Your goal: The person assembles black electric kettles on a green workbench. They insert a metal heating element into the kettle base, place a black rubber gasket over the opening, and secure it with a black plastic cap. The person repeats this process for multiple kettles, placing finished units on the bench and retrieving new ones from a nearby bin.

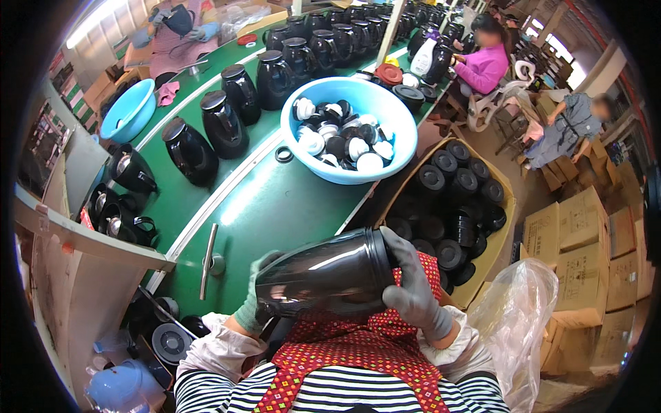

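Observation:
A glossy black jug body [323,275] lies on its side in front of my apron, held between both gloved hands. My left hand [252,299], in a grey-green glove, is wrapped round its narrower left end; the jug hides part of those fingers. At the wide, ridged right end my right hand [415,289], in a grey glove, grips the rim with its thumb in front and fingers over the top. Whether a separate piece sits inside that end is hidden by the hand. Just beyond the jug, a metal T-shaped bar [208,261] stands on the green bench [289,206].
A light-blue basin [288,131] holds black and white lids. To its right, a carton [506,206] contains round black parts. Black jugs [224,125] stand in rows along the bench. Stacked cartons [578,255] and a clear plastic bag [513,330] are at right. Co-workers [485,58] work farther off.

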A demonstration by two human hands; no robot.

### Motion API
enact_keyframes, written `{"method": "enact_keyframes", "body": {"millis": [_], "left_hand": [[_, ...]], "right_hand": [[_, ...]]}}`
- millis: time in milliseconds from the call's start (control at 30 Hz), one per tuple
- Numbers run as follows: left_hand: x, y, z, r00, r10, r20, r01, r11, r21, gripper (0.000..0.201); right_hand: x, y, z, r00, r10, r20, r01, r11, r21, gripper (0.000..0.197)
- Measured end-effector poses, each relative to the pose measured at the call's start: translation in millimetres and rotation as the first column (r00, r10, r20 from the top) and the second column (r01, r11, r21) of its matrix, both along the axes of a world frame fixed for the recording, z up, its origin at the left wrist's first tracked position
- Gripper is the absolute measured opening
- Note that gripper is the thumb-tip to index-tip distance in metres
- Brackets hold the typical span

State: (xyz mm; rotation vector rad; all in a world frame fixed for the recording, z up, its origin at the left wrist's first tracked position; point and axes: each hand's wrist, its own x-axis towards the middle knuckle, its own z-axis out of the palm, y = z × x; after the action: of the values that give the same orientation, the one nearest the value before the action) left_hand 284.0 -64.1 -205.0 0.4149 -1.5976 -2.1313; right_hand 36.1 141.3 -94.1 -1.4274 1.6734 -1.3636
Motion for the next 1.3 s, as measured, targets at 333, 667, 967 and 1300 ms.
{"method": "enact_keyframes", "body": {"millis": [333, 667, 967, 1300], "left_hand": [[7.5, -14.2, 93.6, 0.923, 0.38, -0.055, -0.314, 0.665, -0.678, 0.043], [-16.3, -0.5, 113.0, 0.944, 0.306, -0.119, -0.268, 0.507, -0.819, 0.054], [0.9, -9.6, 96.8, 0.952, 0.269, 0.145, -0.175, 0.87, -0.461, 0.072], [-32.0, 3.5, 166.6, 0.992, -0.089, -0.094, -0.1, -0.056, -0.993, 0.035]], "right_hand": [[-49.4, 12.5, 20.8, 0.841, 0.266, 0.472, -0.4, 0.893, 0.209, 0.092], [3.0, -7.0, -2.8, 0.836, -0.014, 0.548, -0.033, 0.997, 0.075, 0.07], [-14.9, 9.0, 11.8, 0.924, 0.117, 0.364, -0.113, 0.993, -0.031, 0.091], [-11.9, 16.6, -19.4, 0.657, -0.021, 0.753, -0.183, 0.965, 0.187, 0.082]]}}
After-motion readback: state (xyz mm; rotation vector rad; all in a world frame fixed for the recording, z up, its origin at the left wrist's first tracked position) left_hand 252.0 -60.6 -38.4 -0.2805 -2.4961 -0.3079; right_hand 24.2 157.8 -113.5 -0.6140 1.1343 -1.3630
